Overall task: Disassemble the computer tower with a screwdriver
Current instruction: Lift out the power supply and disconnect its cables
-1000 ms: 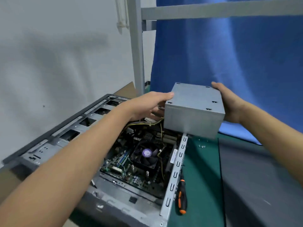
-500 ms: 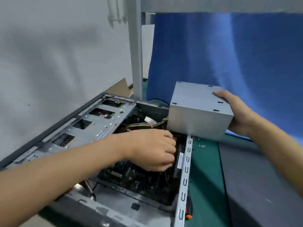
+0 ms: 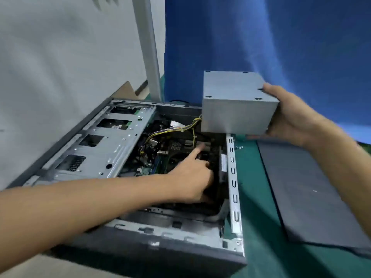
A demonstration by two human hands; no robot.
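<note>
Status: disassembly partly complete. Computer tower (image 3: 160,233) lies on its side on the bench (image 3: 259,207), open face up. Its drive cage (image 3: 104,145) is in place at the left and the motherboard (image 3: 160,163) is seated in the bay. Left hand (image 3: 190,177) reaches into the bay over the board, index finger straight and the other fingers curled downward; whether they grip a connector cannot be told. Yellow and black cables (image 3: 170,130) run from the board area up to the power supply (image 3: 236,105), which is lifted above the tower's far right corner. Right hand (image 3: 291,119) holds it, thumb on top, fingers beneath. Grey side panel (image 3: 301,187) lies detached on the bench at right. Judged outstanding: unplugging the cables, then removing board and cage. Screwdriver not in view.
</note>
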